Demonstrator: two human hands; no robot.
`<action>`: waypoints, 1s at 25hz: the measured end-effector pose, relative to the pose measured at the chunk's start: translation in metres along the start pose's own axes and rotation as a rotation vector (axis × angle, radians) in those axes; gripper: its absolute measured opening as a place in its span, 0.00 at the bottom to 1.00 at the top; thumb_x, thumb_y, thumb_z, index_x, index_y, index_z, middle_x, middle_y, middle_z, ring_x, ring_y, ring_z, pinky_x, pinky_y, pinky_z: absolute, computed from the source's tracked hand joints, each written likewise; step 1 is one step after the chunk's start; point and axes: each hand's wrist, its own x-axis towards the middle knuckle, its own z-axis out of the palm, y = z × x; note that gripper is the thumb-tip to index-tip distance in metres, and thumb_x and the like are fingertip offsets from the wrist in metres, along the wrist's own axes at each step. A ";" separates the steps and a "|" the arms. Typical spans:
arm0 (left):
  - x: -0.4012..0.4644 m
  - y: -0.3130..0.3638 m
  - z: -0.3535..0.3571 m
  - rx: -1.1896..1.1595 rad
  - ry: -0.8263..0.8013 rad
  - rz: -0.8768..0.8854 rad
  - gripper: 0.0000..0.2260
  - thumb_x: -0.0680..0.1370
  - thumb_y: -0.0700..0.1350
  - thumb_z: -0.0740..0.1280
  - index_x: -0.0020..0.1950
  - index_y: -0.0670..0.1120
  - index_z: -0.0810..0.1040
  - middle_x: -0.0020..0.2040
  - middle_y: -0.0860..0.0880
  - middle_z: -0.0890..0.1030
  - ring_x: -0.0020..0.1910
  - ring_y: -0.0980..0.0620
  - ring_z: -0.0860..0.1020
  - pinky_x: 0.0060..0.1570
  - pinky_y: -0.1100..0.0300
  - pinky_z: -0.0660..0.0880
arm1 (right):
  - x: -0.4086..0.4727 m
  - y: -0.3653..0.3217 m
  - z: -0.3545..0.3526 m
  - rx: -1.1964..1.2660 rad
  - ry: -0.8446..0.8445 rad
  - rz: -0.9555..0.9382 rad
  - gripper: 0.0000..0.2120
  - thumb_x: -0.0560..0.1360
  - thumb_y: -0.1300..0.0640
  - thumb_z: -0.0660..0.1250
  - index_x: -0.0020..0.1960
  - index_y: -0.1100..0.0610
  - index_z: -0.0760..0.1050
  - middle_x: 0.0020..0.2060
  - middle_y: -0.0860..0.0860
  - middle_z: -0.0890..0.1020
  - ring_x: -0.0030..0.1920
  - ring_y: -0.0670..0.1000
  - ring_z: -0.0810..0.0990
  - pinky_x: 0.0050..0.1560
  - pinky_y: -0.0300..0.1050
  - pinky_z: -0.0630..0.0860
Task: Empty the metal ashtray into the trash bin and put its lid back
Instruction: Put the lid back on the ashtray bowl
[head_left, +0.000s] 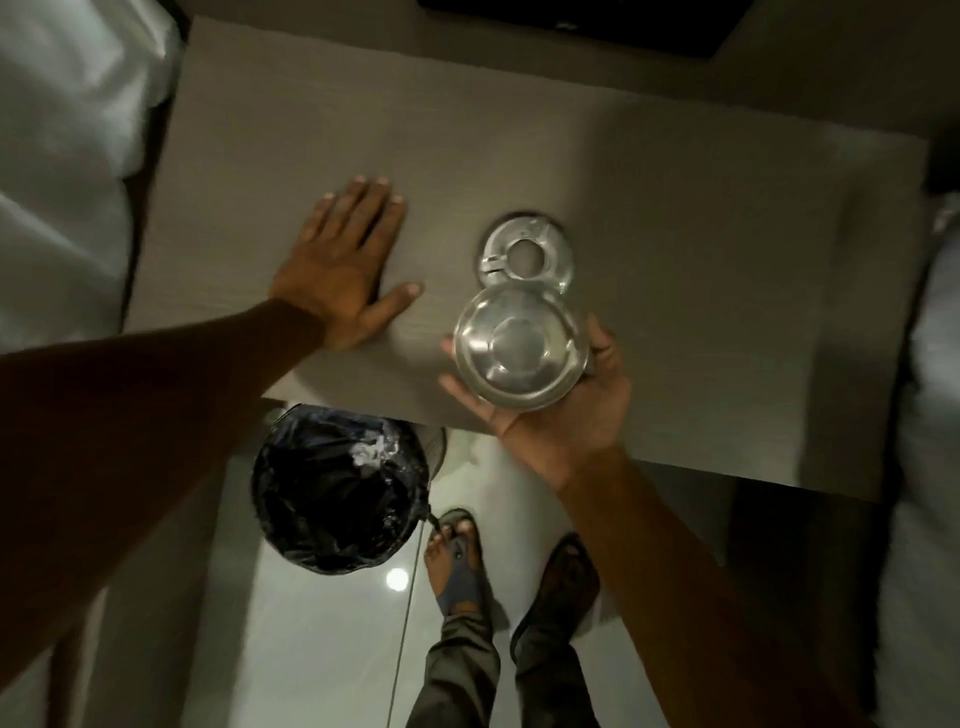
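Observation:
My right hand (571, 415) cups the round metal ashtray bowl (521, 347) from below, above the near edge of the grey table (701, 291). The bowl faces up and looks bare inside. Its flat metal lid (545, 244), a ring with a round hole, lies on the table just beyond the bowl. My left hand (343, 260) rests flat on the table to the left, fingers spread, holding nothing. The trash bin (337, 488) with a black liner stands on the floor below the table's edge, left of the bowl, with crumpled white paper inside.
White bedding (62, 156) lies at the far left and more pale fabric (930, 415) at the right. My two feet in sandals (457, 561) stand on the glossy tiled floor right of the bin. A dark object (571, 21) sits at the table's far edge.

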 end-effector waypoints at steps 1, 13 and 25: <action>0.000 0.001 0.000 0.005 -0.003 -0.008 0.40 0.79 0.69 0.50 0.83 0.45 0.48 0.83 0.41 0.50 0.82 0.43 0.46 0.78 0.48 0.41 | -0.001 -0.017 -0.003 0.021 0.013 -0.060 0.35 0.72 0.38 0.62 0.72 0.58 0.72 0.70 0.63 0.75 0.69 0.70 0.73 0.60 0.70 0.76; 0.016 0.029 -0.030 -0.030 -0.059 -0.052 0.51 0.68 0.77 0.59 0.78 0.42 0.57 0.77 0.38 0.61 0.75 0.35 0.60 0.71 0.34 0.60 | 0.010 -0.079 -0.040 0.221 0.009 -0.272 0.34 0.75 0.38 0.61 0.68 0.62 0.75 0.66 0.65 0.78 0.67 0.71 0.74 0.61 0.70 0.76; 0.105 0.130 -0.072 0.143 -0.395 0.341 0.51 0.62 0.62 0.79 0.79 0.55 0.58 0.77 0.45 0.59 0.73 0.40 0.59 0.57 0.43 0.74 | 0.013 -0.082 -0.038 0.268 0.065 -0.276 0.35 0.72 0.40 0.65 0.71 0.61 0.72 0.68 0.65 0.76 0.67 0.67 0.76 0.64 0.70 0.73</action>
